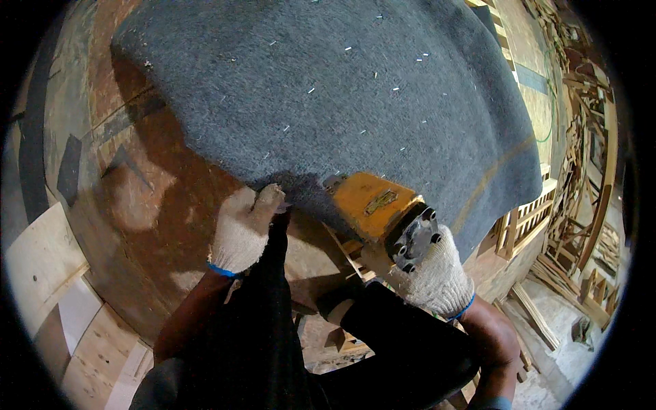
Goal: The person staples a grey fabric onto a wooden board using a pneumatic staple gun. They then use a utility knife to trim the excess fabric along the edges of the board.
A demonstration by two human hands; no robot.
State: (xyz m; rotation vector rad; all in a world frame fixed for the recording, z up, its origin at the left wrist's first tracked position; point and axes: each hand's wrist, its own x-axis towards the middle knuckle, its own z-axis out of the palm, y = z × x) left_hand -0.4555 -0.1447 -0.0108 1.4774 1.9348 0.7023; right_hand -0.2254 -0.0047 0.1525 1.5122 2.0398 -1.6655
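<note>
Both hands are gloved in white knit. Left hand [242, 229] is closed on the near edge of the grey felt sheet [342, 96], pinching it. Right hand [430, 273] is wrapped around a yellow staple gun [376, 205], whose nose is set against the same edge, just right of the left hand. Felt is spread ahead and upward over a wooden panel [157, 198]; scattered staples are seen across it. Wooden frames [526, 219] are stacked at right.

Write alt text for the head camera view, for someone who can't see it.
Seen from above, a person's gloved right hand holds a yellow power stapler against the edge of a grey felt-covered panel, while the gloved left hand pinches the felt's edge beside it. Wooden frames are stacked at right.
</note>
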